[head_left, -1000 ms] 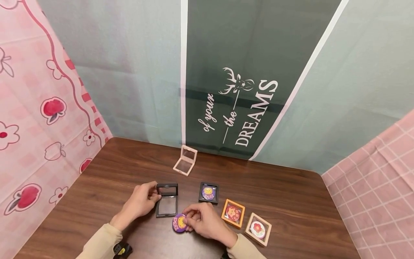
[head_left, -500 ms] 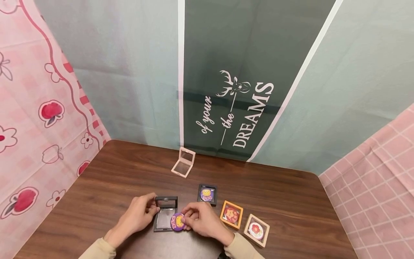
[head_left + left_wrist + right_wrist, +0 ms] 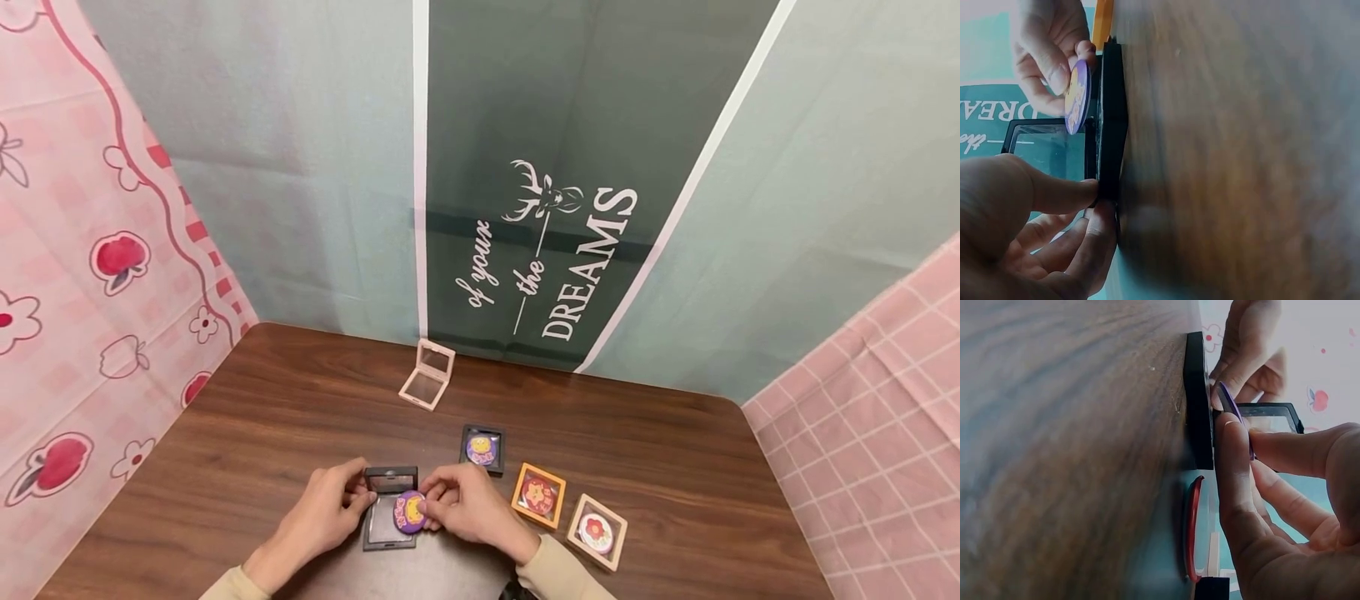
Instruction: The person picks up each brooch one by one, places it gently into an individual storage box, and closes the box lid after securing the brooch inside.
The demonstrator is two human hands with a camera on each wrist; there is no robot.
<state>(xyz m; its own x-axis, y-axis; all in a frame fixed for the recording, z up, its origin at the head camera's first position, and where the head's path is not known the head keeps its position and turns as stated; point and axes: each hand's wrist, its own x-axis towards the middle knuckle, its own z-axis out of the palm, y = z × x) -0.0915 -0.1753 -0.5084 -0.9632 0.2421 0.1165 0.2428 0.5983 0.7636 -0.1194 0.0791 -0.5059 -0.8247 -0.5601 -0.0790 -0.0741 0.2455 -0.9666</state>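
In the head view my left hand [image 3: 321,510] grips the left side of an unfolded black display frame [image 3: 390,547]. The frame's clear-windowed lid [image 3: 393,482] stands up at the back, and its base lies on the table. My right hand [image 3: 474,505] pinches a round purple button badge [image 3: 408,512] with a yellow cartoon figure, over the right part of the base. Seen from the left wrist, the badge [image 3: 1077,97] is on edge, tilted close above the black base [image 3: 1112,119]. Whether it touches the clear film cannot be told.
Behind the right hand lies a closed black frame [image 3: 482,449] with a similar purple badge. Further right are an orange frame [image 3: 538,496] and a beige frame [image 3: 597,532], each holding a badge. An unfolded pale pink frame [image 3: 427,375] stands near the back cloth [image 3: 337,208].
The black frame has come nearer to me with my left hand. My right hand has brought the purple badge from beside the frame's front corner to over its base.
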